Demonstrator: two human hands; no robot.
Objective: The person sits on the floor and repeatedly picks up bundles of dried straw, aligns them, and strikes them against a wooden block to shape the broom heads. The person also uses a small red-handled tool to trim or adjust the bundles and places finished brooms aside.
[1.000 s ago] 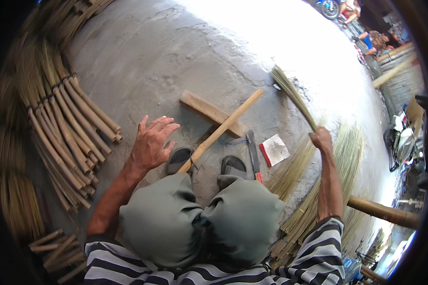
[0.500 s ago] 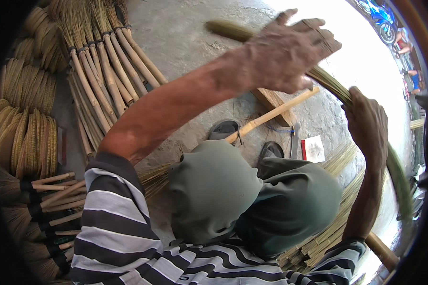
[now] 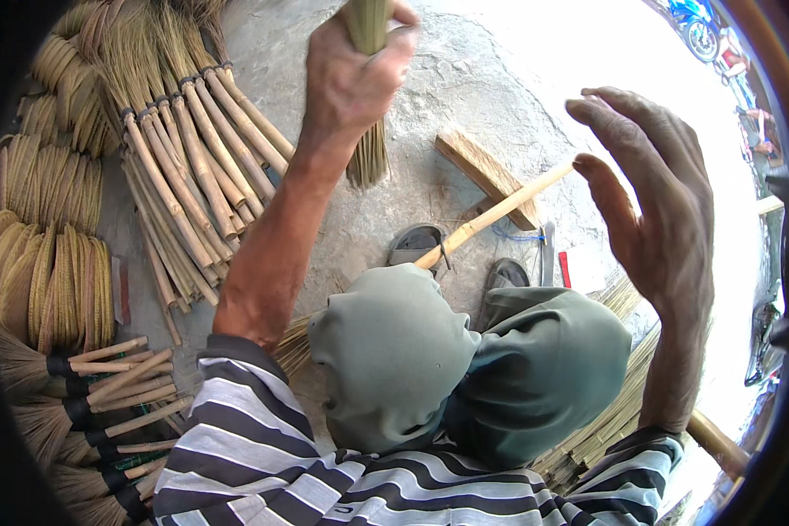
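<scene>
At the top, my left hand is closed around a green-brown bundle of broom straw. One end of the bundle goes out of view above the fist, and the cut-looking lower end hangs below it. My right hand is raised on the right, fingers apart and slightly curved, with nothing in it. Near its thumb is the tip of a bamboo stick, which slants from a sandalled foot across a wooden block on the floor.
Finished brooms with bamboo handles lie at upper left, more brooms at lower left. Coiled braided bundles line the left edge. A blade lies beside my foot. Loose straw is by my right knee; a blue motorbike stands far right.
My right hand has let go of the straw bundle and opened. My left hand, open before, now grips the bundle and has moved left and up; the bundle has swung from slanting to upright.
</scene>
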